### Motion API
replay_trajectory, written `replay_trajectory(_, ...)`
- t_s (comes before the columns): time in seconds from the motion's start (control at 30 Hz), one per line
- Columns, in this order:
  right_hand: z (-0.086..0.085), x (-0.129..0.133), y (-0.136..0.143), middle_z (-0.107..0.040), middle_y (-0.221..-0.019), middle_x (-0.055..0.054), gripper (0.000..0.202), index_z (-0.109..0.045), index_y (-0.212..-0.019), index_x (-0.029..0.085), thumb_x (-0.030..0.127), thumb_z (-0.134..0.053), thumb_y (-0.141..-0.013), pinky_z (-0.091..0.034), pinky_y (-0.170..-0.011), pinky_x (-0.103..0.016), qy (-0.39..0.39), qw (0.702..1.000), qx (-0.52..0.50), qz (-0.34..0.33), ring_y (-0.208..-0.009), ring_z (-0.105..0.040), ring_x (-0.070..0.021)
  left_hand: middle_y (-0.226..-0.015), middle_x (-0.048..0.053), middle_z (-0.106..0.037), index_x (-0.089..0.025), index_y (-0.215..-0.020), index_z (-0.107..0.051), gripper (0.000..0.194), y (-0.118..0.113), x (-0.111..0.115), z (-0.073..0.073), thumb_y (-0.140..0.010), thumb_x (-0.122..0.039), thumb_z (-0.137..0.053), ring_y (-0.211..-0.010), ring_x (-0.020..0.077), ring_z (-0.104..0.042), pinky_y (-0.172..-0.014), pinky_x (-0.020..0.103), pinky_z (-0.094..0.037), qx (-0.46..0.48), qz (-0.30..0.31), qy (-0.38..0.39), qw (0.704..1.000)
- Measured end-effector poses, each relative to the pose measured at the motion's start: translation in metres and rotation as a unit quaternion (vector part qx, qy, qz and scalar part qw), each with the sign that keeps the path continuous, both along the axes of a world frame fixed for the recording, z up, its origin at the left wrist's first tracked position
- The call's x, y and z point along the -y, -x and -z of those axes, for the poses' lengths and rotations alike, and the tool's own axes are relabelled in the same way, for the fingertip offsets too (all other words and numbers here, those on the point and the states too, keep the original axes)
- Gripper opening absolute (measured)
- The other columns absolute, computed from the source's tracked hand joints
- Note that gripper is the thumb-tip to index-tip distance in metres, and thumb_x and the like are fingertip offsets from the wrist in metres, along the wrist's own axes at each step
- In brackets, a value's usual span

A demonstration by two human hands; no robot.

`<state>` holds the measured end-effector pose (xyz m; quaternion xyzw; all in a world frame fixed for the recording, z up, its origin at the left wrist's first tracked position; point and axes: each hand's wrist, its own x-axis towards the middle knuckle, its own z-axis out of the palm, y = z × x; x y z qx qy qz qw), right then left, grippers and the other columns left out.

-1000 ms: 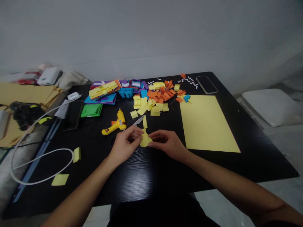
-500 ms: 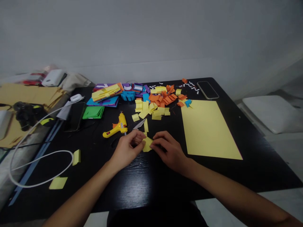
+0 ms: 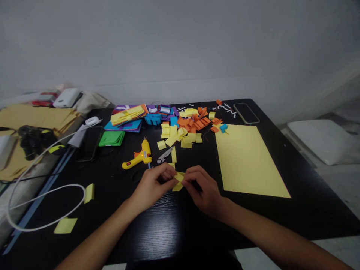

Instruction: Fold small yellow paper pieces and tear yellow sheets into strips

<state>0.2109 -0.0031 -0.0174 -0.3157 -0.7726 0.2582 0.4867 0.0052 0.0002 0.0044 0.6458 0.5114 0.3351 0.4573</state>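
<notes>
Between my two hands is a small piece of yellow paper (image 3: 179,177), its surface bent or folded. My left hand (image 3: 159,183) pinches its left side with thumb and fingers. On its right side, the fingertips of my right hand (image 3: 201,189) close on the paper's edge. Another bit of yellow paper shows just beneath; whether it is the same piece I cannot tell. Scissors (image 3: 164,155) lie just beyond my left hand, next to a yellow strip (image 3: 173,154). A yellow glue gun (image 3: 140,154) rests to their left.
Folded yellow pieces (image 3: 170,133) and orange pieces (image 3: 197,122) are heaped at the back. A large yellow sheet (image 3: 250,161) lies right, a phone (image 3: 246,113) behind it. Green paper (image 3: 111,138), a dark phone (image 3: 89,144) and a looped white cable (image 3: 46,191) are on the left.
The yellow paper has turned in my fingers and now shows a fold. My hands have drawn slightly closer together. The whole view has shifted a little, so things sit lower.
</notes>
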Motion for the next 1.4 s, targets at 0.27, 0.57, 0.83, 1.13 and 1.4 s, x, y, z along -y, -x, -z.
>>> replay_trajectory(0.27, -0.014, -0.006, -0.003, -0.069, -0.096, -0.008, 0.009, -0.070, -0.099, 0.020, 0.023, -0.061, -0.098, -0.055, -0.082, -0.034, 0.136, 0.988, -0.066, 0.004, -0.092, -0.066, -0.0204, -0.075, 0.000, -0.072, -0.018, -0.092, -0.072, 0.006, 0.002, -0.001, -0.001, -0.088, -0.022, -0.070, -0.068, 0.0131, -0.067, -0.065, 0.023, -0.054, -0.008, 0.009, -0.058, 0.998)
replay_trajectory(0.57, -0.004, -0.024, -0.002, -0.077, -0.090, -0.003, 0.023, -0.078, -0.093, 0.020, 0.042, -0.076, -0.084, -0.055, -0.083, -0.034, 0.469, 0.871, -0.110, -0.093, -0.086, -0.070, -0.0195, -0.086, 0.002, -0.077, -0.021, -0.098, -0.075, 0.008, 0.007, -0.001, -0.003, -0.093, -0.021, -0.069, -0.074, 0.0134, -0.070, -0.070, 0.023, -0.056, -0.057, 0.064, -0.139, 0.987)
replay_trajectory(0.83, -0.007, -0.025, -0.004, -0.079, -0.091, -0.003, 0.027, -0.081, -0.093, 0.021, 0.043, -0.083, -0.078, -0.054, -0.087, -0.035, 0.492, 0.857, -0.120, -0.098, -0.086, -0.070, -0.0192, -0.093, 0.004, -0.078, -0.021, -0.099, -0.073, 0.008, 0.011, -0.001, -0.002, -0.097, -0.024, -0.066, -0.083, 0.0155, -0.074, -0.075, 0.025, -0.057, -0.079, 0.103, -0.181, 0.975)
replay_trajectory(1.13, -0.007, -0.024, -0.003, -0.077, -0.088, -0.002, 0.026, -0.079, -0.090, 0.020, 0.044, -0.082, -0.080, -0.053, -0.082, -0.032, 0.511, 0.844, -0.129, -0.099, -0.083, -0.068, -0.0175, -0.096, 0.006, -0.077, -0.021, -0.103, -0.074, 0.011, 0.008, -0.002, -0.006, -0.098, -0.024, -0.064, -0.086, 0.0166, -0.072, -0.078, 0.027, -0.057, -0.072, 0.121, -0.175, 0.974)
replay_trajectory(1.4, -0.005, -0.024, -0.003, -0.076, -0.087, -0.001, 0.024, -0.079, -0.089, 0.020, 0.042, -0.081, -0.080, -0.052, -0.081, -0.031, 0.514, 0.841, -0.129, -0.105, -0.081, -0.067, -0.0163, -0.100, 0.006, -0.077, -0.021, -0.103, -0.074, 0.011, 0.009, -0.001, -0.004, -0.099, -0.023, -0.064, -0.090, 0.0166, -0.073, -0.081, 0.026, -0.057, -0.064, 0.133, -0.183, 0.972)
